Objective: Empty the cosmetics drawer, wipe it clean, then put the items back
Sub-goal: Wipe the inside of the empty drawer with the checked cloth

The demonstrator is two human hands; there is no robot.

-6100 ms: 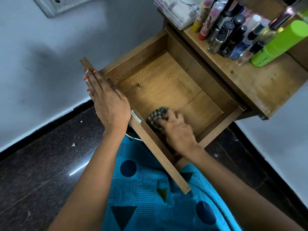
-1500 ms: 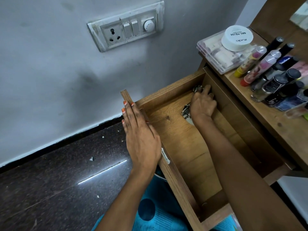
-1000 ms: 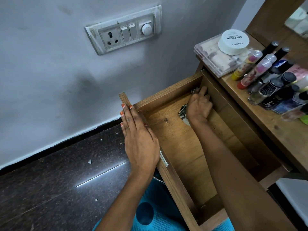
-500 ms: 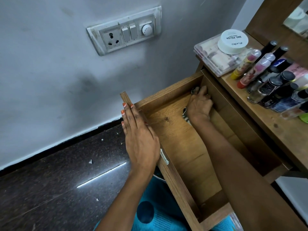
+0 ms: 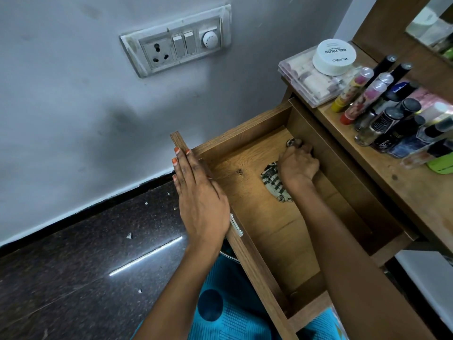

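Observation:
The wooden drawer (image 5: 247,128) is pulled out and holds only a black-and-white checked cloth (image 5: 273,179). My right hand (image 5: 297,164) grips that cloth and pushes it into the drawer's far right corner; part of the cloth trails out behind the wrist. My left hand (image 5: 198,195) lies flat, fingers straight, on the drawer's front panel (image 5: 255,261). The cosmetics (image 5: 392,119), several bottles and tubes, stand on the dresser top (image 5: 404,192) to the right.
A clear plastic box (image 5: 308,82) with a white round jar (image 5: 334,56) on it sits at the dresser's far corner. A switchboard (image 5: 176,41) is on the grey wall. Dark stone floor (image 5: 73,266) lies left of the drawer. My blue patterned clothing (image 5: 228,312) is below.
Six seconds ago my right hand wiped the drawer's near end; it now works the far right corner. Over the last second it pressed slightly deeper. My left hand stayed put.

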